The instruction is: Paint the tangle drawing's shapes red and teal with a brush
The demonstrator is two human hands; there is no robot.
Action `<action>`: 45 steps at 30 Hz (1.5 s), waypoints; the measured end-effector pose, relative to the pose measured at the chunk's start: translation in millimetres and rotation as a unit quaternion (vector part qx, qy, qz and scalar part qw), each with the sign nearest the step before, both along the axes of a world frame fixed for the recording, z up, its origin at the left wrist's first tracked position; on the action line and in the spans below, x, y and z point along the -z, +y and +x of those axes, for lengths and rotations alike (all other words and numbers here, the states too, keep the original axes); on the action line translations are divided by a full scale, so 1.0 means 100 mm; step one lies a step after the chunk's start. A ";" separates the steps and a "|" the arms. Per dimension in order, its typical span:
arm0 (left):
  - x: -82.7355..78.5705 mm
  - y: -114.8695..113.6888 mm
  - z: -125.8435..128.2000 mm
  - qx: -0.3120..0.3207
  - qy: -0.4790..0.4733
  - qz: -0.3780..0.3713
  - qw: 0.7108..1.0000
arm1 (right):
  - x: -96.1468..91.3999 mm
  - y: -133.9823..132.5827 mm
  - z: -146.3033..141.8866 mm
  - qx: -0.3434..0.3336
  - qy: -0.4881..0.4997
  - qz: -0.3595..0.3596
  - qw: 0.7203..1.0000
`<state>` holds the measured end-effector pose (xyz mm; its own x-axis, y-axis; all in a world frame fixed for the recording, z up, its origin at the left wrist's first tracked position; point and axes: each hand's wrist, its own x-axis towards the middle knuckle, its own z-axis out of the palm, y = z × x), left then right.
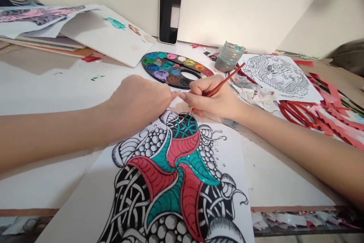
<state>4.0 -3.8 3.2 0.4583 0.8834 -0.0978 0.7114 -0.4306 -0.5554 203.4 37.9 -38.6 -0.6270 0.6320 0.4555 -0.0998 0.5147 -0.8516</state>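
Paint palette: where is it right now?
In the head view, the paint palette lies just beyond the right hand, to the left of the glass jar.

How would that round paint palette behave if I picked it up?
It looks thin and flat, so the palette is probably light and fairly stiff, likely plastic. The oval thumb hole should make it fairly secure to hold. The paint looks glossy, possibly still wet, so it might smear onto your fingers.

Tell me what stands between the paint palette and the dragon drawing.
In the head view, a glass jar stands between the round paint palette and the dragon line drawing.
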 end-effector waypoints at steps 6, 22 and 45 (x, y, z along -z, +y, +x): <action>0.02 0.01 0.00 0.003 0.001 0.013 1.000 | 0.00 -0.01 0.00 0.013 0.003 -0.002 1.000; 0.03 0.01 -0.01 0.000 -0.026 0.025 0.999 | -0.01 -0.02 -0.03 0.023 0.018 -0.023 0.999; 0.03 0.01 0.01 -0.009 -0.033 0.005 0.999 | -0.01 -0.02 -0.02 0.040 -0.003 -0.007 0.999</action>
<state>4.9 -2.7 0.6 0.4474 0.8925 -0.0581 0.7547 -0.4115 -0.5110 201.3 35.8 -37.7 -0.5775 0.6858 0.4430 -0.0544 0.5091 -0.8590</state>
